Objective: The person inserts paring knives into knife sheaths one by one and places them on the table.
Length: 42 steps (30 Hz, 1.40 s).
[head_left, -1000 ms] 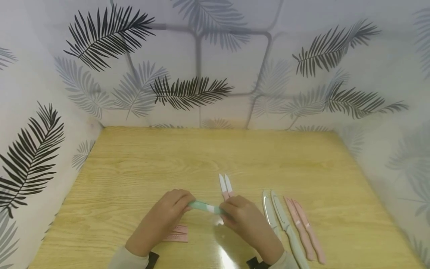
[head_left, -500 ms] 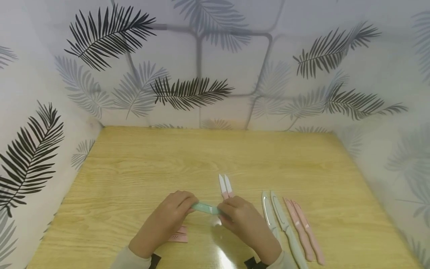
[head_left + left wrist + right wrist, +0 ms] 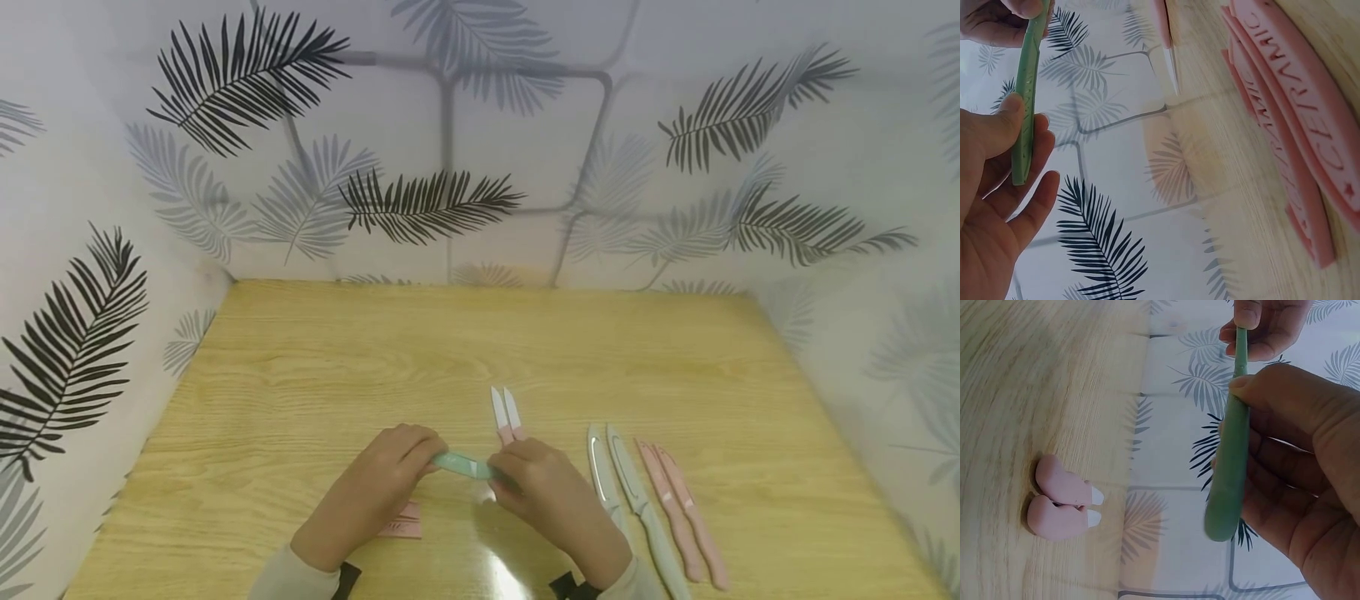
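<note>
A green knife (image 3: 457,464) in a matching green sheath is held up between both hands, just above the table. My left hand (image 3: 378,483) pinches the sheath (image 3: 1027,112) between thumb and fingers; some of its other fingers are spread. My right hand (image 3: 551,496) grips the handle (image 3: 1229,475), thumb near the handle's front. Only a small pale strip of blade shows where sheath and handle meet. Beyond the right hand lie two pink-handled knives (image 3: 508,417) with bare white blades. Two pink sheaths (image 3: 1300,87), marked CERAMIC, lie by the left hand, partly hidden by it in the head view.
Right of the right hand, two long pale green sheathed knives (image 3: 637,500) lie side by side, one partly hidden by the arm. Two pink sheathed knives (image 3: 678,517) lie beyond them. The wooden table (image 3: 337,350) meets a leaf-patterned backdrop (image 3: 487,150) behind and at both sides.
The pale gap between sheath and handle has narrowed as the left hand moved slightly right with the sheath. The right hand barely moved; the other knives stayed put.
</note>
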Available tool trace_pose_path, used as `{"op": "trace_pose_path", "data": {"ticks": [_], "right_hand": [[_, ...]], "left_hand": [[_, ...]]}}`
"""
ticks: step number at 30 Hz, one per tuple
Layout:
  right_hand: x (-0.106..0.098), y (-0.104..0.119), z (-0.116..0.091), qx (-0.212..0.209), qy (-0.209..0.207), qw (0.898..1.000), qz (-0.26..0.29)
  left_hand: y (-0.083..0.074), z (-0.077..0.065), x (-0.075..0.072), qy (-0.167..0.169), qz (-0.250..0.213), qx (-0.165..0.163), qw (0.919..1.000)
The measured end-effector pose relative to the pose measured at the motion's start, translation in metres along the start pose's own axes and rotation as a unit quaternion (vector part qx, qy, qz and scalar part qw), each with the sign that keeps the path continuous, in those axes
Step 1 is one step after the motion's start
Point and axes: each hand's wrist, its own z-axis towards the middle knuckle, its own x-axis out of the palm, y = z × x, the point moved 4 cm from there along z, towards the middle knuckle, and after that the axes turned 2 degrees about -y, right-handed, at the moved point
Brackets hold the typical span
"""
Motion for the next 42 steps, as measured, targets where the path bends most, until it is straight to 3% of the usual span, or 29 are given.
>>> {"op": "trace_pose_path", "data": {"ticks": [11,21,25,29,33,36,38,42], "right_hand": [[0.003,-0.001,-0.002,0.024,0.021,0.999,0.006],[0.002,-0.001,-0.005,0.029,0.025,0.999,-0.019],[-0.002,-0.005,-0.009,0.036,0.016,0.999,-0.022],[-0.010,-0.017,-0.022,0.087,0.022,0.996,-0.014],[-0.024,-0.033,-0.040,0.127,0.012,0.992,-0.021],[-0.037,-0.045,-0.056,0.181,0.016,0.983,-0.034],[-0.048,-0.054,-0.069,0.234,0.032,0.971,-0.034],[-0.071,-0.074,-0.102,0.340,0.052,0.938,-0.043]], "left_hand": [[0.000,-0.002,0.002,0.014,0.004,0.001,0.9999],[0.000,0.000,0.004,0.000,0.011,0.008,0.9999],[0.006,-0.002,-0.001,-0.002,0.039,-0.021,0.9990],[0.015,-0.005,-0.011,-0.014,0.050,-0.054,0.9972],[0.021,-0.013,-0.016,-0.019,0.049,-0.060,0.9969],[0.023,-0.020,-0.016,-0.014,0.052,-0.064,0.9965],[0.025,-0.024,-0.015,-0.007,0.055,-0.071,0.9960],[0.027,-0.029,-0.014,0.010,0.058,-0.081,0.9949]]}}
